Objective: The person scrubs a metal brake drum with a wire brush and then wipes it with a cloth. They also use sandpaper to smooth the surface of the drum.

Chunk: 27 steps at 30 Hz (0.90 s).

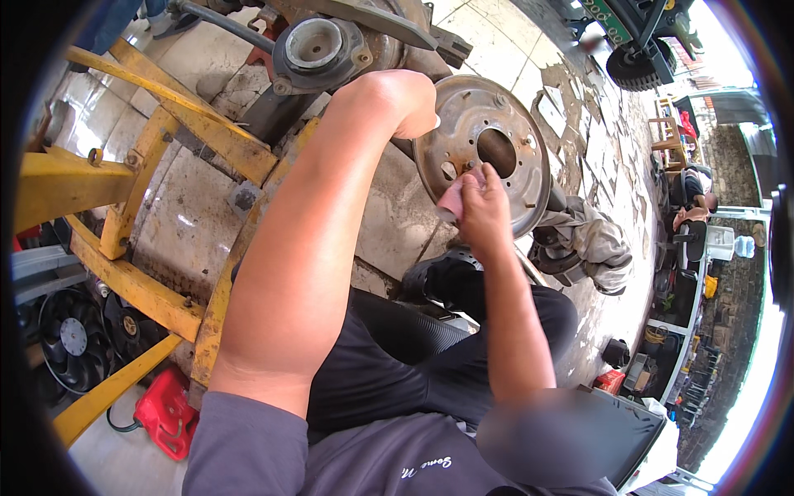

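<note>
In front of me a round, worn metal brake backing plate [526, 178] stands tilted, with a large centre hole and several studs and small holes. My left hand [407, 103] is closed at its upper left rim; the fingertips are mostly hidden behind the wrist and plate. My right hand [486, 207] is closed around a folded pink pad [452, 202], cloth or sandpaper, and presses it against the plate's lower left face, below the centre hole. Left of the plate lies a greasy metal hub part [314, 45] with a round collar.
A yellow steel frame [157, 285] fills the left side, with black cooling fans [74, 335] and a red jerrycan [169, 413] beside it. Grey cloth [600, 244] lies right of the plate. Broken tiles [595, 140] cover the floor farther right. Another person [696, 194] sits at the far right.
</note>
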Motion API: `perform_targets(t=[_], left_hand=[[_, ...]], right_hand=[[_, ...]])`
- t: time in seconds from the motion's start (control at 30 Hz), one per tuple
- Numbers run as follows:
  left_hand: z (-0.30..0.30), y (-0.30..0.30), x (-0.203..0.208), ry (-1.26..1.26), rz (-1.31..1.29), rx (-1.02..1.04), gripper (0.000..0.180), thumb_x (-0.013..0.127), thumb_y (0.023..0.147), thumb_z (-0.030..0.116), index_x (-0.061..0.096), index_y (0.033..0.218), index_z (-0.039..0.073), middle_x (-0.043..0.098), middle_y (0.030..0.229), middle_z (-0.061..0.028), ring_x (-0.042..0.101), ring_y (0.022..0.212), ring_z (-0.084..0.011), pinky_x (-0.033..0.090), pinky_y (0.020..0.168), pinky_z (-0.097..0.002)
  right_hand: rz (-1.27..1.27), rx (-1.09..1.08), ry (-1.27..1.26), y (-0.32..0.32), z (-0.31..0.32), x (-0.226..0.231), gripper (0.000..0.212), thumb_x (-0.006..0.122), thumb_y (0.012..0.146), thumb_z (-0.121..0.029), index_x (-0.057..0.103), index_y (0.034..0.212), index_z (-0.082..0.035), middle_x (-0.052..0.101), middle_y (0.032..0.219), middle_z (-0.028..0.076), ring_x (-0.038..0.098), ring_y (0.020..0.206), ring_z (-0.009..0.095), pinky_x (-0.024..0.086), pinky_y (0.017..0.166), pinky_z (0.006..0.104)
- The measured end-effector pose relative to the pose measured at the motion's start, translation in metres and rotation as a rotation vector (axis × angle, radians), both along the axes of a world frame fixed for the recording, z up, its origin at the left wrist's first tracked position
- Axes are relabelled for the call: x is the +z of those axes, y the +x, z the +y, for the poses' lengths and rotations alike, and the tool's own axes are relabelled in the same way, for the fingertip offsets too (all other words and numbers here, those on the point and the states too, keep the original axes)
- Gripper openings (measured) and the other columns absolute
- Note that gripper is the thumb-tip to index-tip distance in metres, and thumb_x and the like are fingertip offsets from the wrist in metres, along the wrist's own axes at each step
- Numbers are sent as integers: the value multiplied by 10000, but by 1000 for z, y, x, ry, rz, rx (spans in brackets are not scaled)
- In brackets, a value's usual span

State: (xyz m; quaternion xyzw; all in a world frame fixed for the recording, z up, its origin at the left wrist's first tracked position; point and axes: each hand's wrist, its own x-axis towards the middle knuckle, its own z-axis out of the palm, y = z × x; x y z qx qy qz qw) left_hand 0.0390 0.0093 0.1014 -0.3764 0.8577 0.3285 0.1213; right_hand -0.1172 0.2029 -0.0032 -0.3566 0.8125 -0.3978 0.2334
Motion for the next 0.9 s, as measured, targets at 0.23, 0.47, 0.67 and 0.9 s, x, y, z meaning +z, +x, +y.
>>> perform_targets(t=[0.23,0.47,0.67,0.9], left_hand=[[38,-15,-13,-55,117,-59,425,518,1047,349,677,1182,-21,685,1188,-254,667,1106,-390,518,963,-474],[69,-27,-18,961,560,302,504,423,1091,470,670,1243,58,728,1098,-50,655,955,-148,459,837,-323],[67,-36,-23,1178,745,384,353,469,1095,375,649,1245,110,718,1113,-28,656,973,-130,448,802,-291],[72,-55,-21,1242,873,380,293,576,1059,363,623,1226,128,684,1159,-27,663,1064,-146,513,879,-337]], right_hand=[[-432,-30,-60,-17,-2,97,410,530,1078,-379,474,1343,-71,558,778,-13,428,481,29,300,373,198],[-732,173,-266,-33,-11,95,422,539,1079,-314,499,1385,-25,653,971,51,612,762,92,507,633,228],[-428,181,-237,-39,-14,86,473,629,1036,-319,570,1404,-27,640,897,27,582,793,77,489,693,247],[-295,136,-352,-53,-6,98,459,711,969,-275,624,1324,2,556,747,-31,516,682,58,451,616,252]])
